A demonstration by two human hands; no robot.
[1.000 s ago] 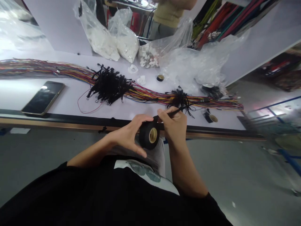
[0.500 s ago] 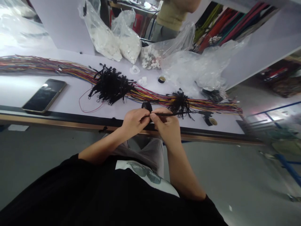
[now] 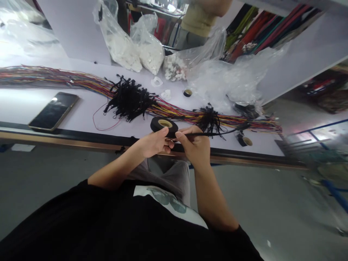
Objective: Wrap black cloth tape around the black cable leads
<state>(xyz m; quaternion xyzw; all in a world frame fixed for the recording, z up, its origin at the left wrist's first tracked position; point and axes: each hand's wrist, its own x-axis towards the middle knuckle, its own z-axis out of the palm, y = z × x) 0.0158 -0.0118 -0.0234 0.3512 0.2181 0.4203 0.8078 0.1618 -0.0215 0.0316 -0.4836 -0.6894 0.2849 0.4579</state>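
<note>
A roll of black tape [image 3: 155, 124] with a yellowish core is tilted just above the front edge of the bench. My left hand [image 3: 152, 144] has its thumb against the roll's near side, the other fingers loosely curled below. Close beside it, my right hand [image 3: 198, 146] pinches a black-wrapped wire [image 3: 217, 134] between thumb and forefinger. That wire runs off to the right, over the bench. The roll's near edge meets the wire by my right fingertips; the exact contact is hidden.
Behind my hands lies a long bundle of coloured wires [image 3: 174, 113] with black looped ends [image 3: 130, 99]. A phone [image 3: 53, 110] is at left. Another black tape roll [image 3: 244, 140] lies right, a smaller one [image 3: 187, 92] behind. Plastic bags [image 3: 150, 54] line the back; a person [image 3: 198, 21] is beyond.
The tape roll has turned to show its core and shifted slightly left. My left hand has gone from pinching at the wire to the roll. The wire's far end has risen.
</note>
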